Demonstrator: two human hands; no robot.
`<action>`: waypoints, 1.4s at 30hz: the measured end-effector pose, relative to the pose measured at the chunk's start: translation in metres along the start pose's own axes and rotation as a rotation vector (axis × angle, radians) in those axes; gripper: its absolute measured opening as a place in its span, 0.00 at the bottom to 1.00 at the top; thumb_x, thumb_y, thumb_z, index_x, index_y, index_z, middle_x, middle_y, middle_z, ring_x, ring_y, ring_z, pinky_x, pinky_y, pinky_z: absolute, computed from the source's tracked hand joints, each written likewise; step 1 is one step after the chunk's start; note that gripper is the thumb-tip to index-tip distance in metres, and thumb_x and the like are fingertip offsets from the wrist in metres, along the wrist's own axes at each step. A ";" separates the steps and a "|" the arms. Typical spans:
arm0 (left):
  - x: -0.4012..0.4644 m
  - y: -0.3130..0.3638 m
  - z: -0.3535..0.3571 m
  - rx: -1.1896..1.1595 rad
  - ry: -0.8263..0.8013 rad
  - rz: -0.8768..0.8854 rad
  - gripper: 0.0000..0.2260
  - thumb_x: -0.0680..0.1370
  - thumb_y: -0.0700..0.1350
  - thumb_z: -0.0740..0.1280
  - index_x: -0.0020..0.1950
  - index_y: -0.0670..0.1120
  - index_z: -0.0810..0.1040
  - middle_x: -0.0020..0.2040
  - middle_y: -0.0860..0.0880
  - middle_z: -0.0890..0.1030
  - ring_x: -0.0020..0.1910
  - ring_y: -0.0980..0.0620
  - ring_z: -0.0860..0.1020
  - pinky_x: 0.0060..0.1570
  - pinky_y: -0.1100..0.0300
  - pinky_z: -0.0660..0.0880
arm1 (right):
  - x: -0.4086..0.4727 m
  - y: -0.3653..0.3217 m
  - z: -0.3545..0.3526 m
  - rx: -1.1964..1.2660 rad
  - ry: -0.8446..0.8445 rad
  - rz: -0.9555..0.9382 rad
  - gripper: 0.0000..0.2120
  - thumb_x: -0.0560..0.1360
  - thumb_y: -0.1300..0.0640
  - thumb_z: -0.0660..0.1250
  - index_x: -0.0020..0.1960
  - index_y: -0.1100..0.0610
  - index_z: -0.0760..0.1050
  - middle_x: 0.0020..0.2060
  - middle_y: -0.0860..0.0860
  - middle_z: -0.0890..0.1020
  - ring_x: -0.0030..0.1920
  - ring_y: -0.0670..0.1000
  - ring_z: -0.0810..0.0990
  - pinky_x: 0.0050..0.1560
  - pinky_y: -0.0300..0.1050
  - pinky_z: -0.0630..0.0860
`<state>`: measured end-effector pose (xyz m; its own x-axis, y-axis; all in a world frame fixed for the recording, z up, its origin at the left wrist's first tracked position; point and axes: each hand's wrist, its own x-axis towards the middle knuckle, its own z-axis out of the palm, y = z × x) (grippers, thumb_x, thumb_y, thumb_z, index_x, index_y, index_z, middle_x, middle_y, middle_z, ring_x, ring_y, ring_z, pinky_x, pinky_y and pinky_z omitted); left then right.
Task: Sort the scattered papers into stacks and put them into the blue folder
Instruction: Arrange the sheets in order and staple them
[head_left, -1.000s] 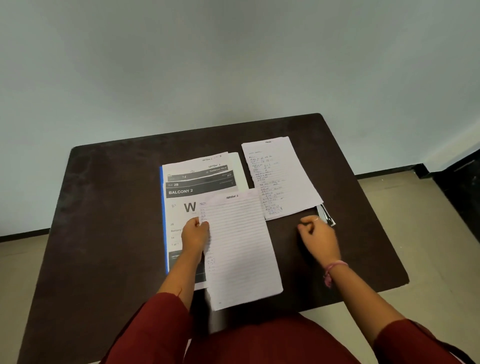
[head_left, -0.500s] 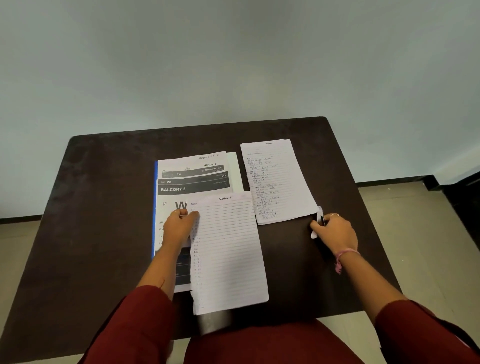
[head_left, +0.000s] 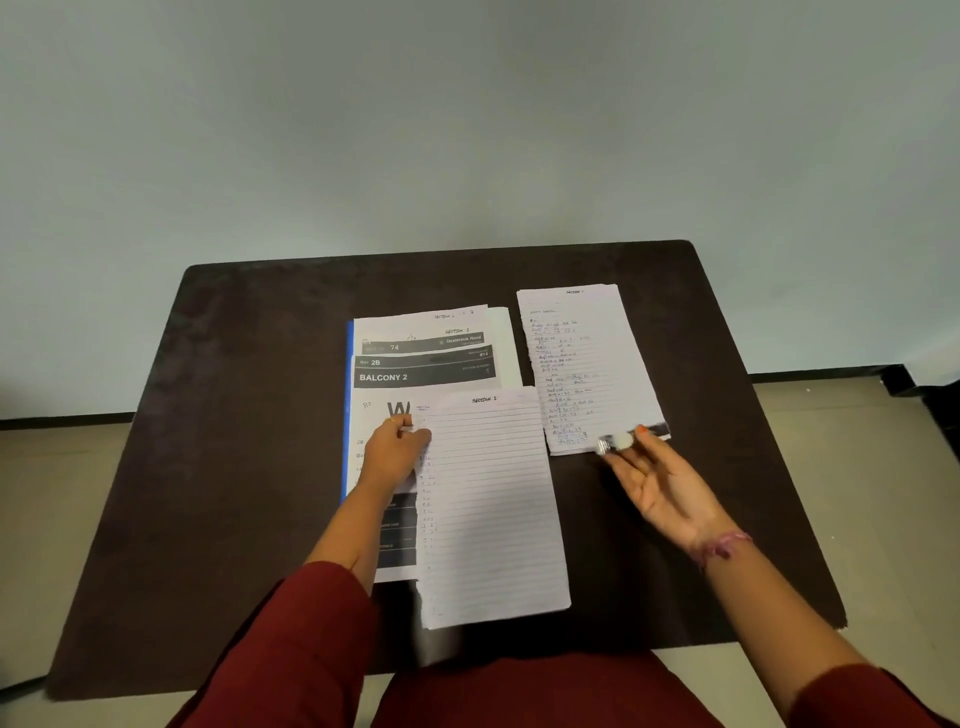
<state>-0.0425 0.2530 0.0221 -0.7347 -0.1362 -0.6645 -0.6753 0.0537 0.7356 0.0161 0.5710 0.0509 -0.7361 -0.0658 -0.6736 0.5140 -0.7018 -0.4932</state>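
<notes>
Papers (head_left: 493, 499) lie mid-tabletop (head_left: 249, 415) over the blue folder (head_left: 349, 410), left hand (head_left: 395, 449) pinching the lined sheet; right hand (head_left: 657, 483) has lifted a pen (head_left: 618, 441) off the tabletop in its fingertips, palm up, suggesting labelling before filing

You can read "BALCONY 2", "2B", "74" and "Dexterous Hand" on the dark bands of the printed sheets (head_left: 423, 364) at the left, with a large "W" below; "SECTION 1" heads the lined sheet (head_left: 488, 499) nearest you; the far-right sheet's (head_left: 576, 364) handwriting is illegible
</notes>
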 end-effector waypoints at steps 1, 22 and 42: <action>0.002 -0.002 -0.001 -0.005 0.001 -0.001 0.03 0.77 0.37 0.66 0.49 0.44 0.76 0.52 0.43 0.82 0.52 0.40 0.81 0.56 0.39 0.77 | 0.004 0.001 0.012 -0.060 -0.035 0.005 0.26 0.57 0.57 0.83 0.53 0.59 0.79 0.49 0.56 0.84 0.45 0.52 0.85 0.41 0.42 0.82; 0.005 -0.011 0.001 0.066 0.084 0.167 0.03 0.78 0.44 0.67 0.44 0.48 0.77 0.43 0.44 0.81 0.42 0.47 0.80 0.46 0.50 0.79 | 0.117 0.020 0.173 -1.533 -0.569 -0.266 0.13 0.72 0.59 0.73 0.54 0.55 0.74 0.48 0.41 0.78 0.48 0.39 0.77 0.48 0.27 0.71; 0.004 -0.004 -0.003 0.141 -0.066 0.244 0.20 0.75 0.48 0.70 0.64 0.48 0.67 0.53 0.55 0.75 0.49 0.56 0.77 0.40 0.69 0.75 | 0.151 0.024 0.192 -1.646 -0.640 -0.108 0.15 0.74 0.52 0.71 0.55 0.57 0.71 0.41 0.49 0.79 0.41 0.47 0.77 0.46 0.37 0.76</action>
<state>-0.0426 0.2493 0.0170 -0.8759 -0.0385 -0.4809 -0.4773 0.2143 0.8522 -0.1669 0.4080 0.0430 -0.6271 -0.5958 -0.5018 0.0285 0.6261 -0.7792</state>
